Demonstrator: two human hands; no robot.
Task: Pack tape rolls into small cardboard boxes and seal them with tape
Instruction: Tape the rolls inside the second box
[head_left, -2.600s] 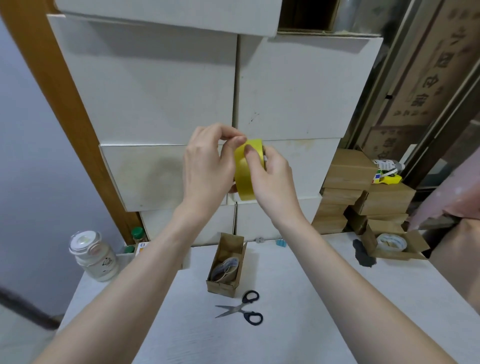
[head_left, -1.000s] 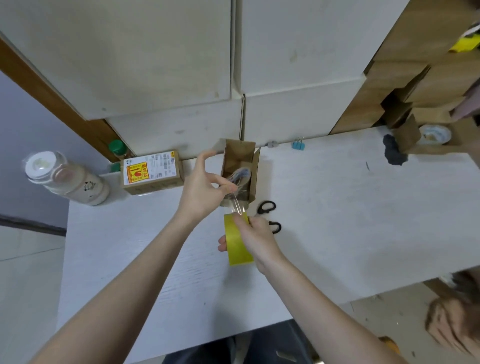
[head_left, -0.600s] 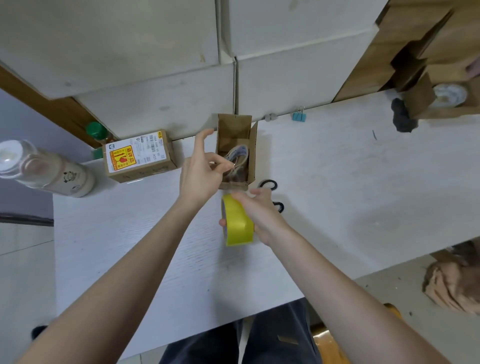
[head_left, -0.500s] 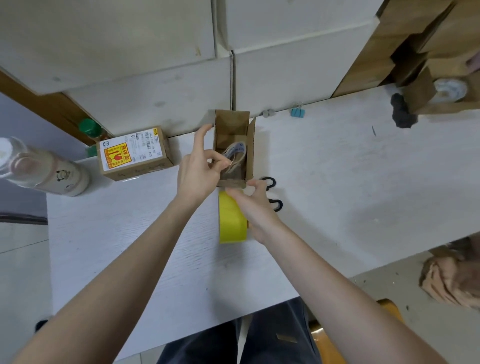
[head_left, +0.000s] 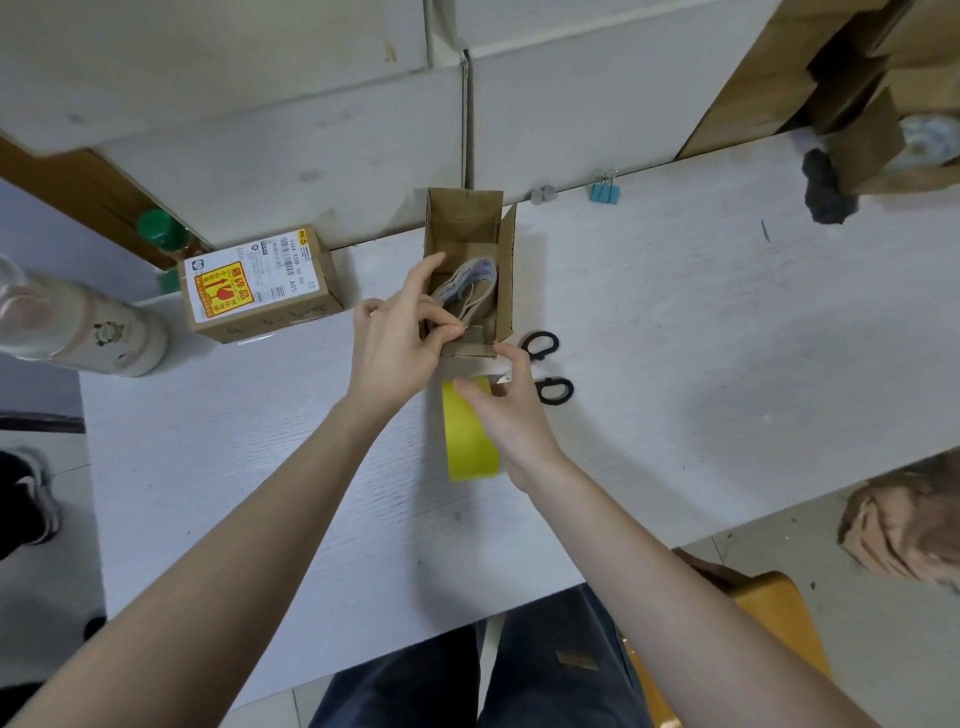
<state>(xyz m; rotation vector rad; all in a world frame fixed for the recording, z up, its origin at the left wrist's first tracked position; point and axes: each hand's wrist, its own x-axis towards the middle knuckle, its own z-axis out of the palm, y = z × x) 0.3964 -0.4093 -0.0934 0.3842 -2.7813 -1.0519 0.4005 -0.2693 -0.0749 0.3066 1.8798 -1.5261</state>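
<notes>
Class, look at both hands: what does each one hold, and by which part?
The right hand grips the yellow tape roll at its upper end. The left hand pinches what looks like the pulled-out clear tape end at the open box.

Yellow tape roll (head_left: 470, 436) down beside box (head_left: 470, 270).

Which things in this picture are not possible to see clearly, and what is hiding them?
All in the head view:
- Scissors: only the black handles show; the right hand covers the blades.
- Yellow tape roll: the right hand hides its right side.
- Small cardboard box: the left hand covers its near left wall; whether the fingers pinch a tape end is too small to tell.
- Labelled carton: its print is too small to read.
</notes>
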